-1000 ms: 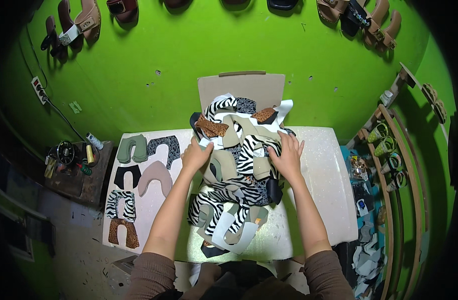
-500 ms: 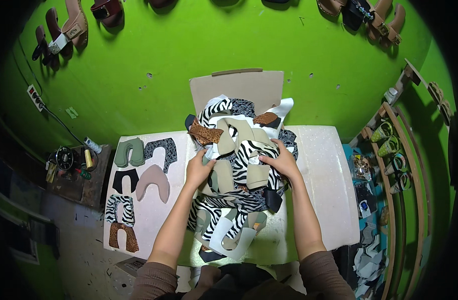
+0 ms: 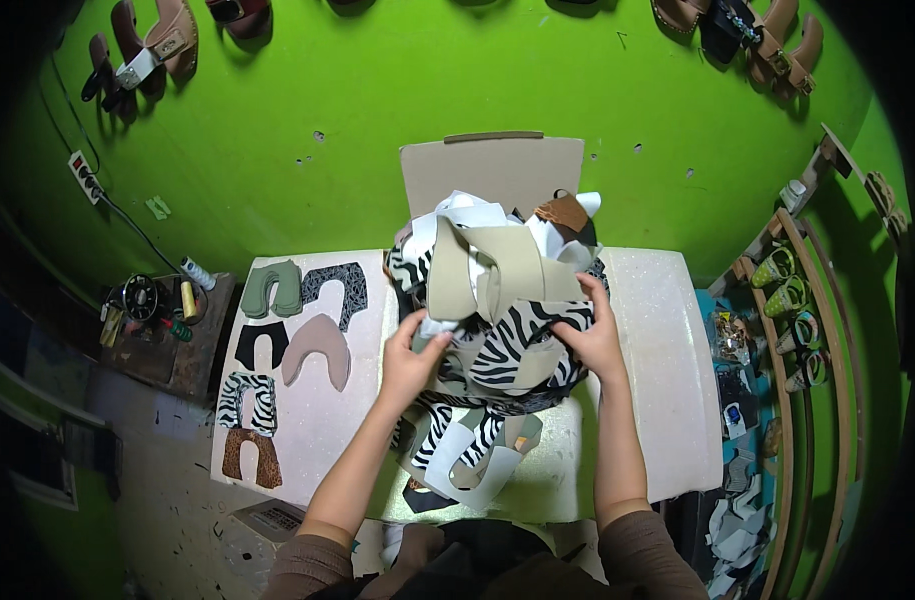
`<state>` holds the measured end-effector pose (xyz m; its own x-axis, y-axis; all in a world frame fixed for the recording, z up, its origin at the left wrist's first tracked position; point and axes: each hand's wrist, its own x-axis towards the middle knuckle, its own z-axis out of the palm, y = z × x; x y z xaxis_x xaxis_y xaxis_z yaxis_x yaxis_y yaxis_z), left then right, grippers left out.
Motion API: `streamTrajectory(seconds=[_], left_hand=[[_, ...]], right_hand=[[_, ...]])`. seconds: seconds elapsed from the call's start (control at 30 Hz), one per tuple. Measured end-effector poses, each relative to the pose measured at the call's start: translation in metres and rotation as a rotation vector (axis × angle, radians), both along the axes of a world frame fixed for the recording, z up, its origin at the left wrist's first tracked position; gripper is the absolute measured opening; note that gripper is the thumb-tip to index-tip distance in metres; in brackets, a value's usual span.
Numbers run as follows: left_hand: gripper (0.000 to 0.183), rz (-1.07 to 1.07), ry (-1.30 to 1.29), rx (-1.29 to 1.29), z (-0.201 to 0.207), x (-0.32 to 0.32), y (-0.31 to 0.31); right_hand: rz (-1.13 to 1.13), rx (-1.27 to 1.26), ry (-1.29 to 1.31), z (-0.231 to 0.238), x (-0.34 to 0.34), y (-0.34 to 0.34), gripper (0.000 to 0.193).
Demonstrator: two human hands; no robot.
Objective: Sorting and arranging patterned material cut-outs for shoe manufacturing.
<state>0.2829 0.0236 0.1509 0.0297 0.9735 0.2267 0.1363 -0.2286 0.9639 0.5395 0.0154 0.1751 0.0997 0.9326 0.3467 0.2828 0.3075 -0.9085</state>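
Note:
A heap of cut shoe-upper pieces lies at the middle of the table, in beige, zebra print, white and brown. My left hand (image 3: 413,360) grips the heap's left side, thumb on top, some fingers hidden under the pieces. At the right side, my right hand (image 3: 591,338) pinches a zebra-print piece (image 3: 517,345) between thumb and fingers. Beige pieces (image 3: 512,262) lie on top, just beyond both hands. Nearer to me are a white U-shaped piece (image 3: 452,465) and a black piece (image 3: 427,497).
Sorted U-shaped pieces sit along the table's left: green (image 3: 260,290), dark patterned (image 3: 350,290), black (image 3: 247,347), pink (image 3: 317,345), zebra (image 3: 260,402) and leopard (image 3: 267,465). A cardboard sheet (image 3: 492,165) leans on the green wall. Sandals stand on a wooden rack (image 3: 792,430) at right.
Both hands have pushed and bunched the heap upward, away from me. Beige pieces now cover more of its top, and the leopard piece at its left is out of sight. The view has shifted slightly.

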Motion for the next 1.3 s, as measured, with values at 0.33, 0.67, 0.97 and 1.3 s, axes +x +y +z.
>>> streamTrajectory(seconds=[0.33, 0.67, 0.97, 1.3], left_hand=[[0.046, -0.153, 0.446, -0.021, -0.030, -0.001, -0.071], [0.038, 0.034, 1.011, -0.093, 0.004, -0.077, -0.082], [0.063, -0.029, 0.780, 0.005, -0.040, -0.064, -0.084], [0.091, -0.212, 0.852, -0.056, -0.123, -0.042, -0.151]], right_hand=[[0.045, -0.102, -0.395, 0.001, 0.011, -0.054, 0.055], [0.187, -0.058, -0.876, -0.077, -0.039, -0.120, 0.060], [-0.240, 0.053, -0.941, -0.066, 0.007, -0.127, 0.057], [-0.471, -0.472, -1.020, -0.058, 0.016, -0.143, 0.089]])
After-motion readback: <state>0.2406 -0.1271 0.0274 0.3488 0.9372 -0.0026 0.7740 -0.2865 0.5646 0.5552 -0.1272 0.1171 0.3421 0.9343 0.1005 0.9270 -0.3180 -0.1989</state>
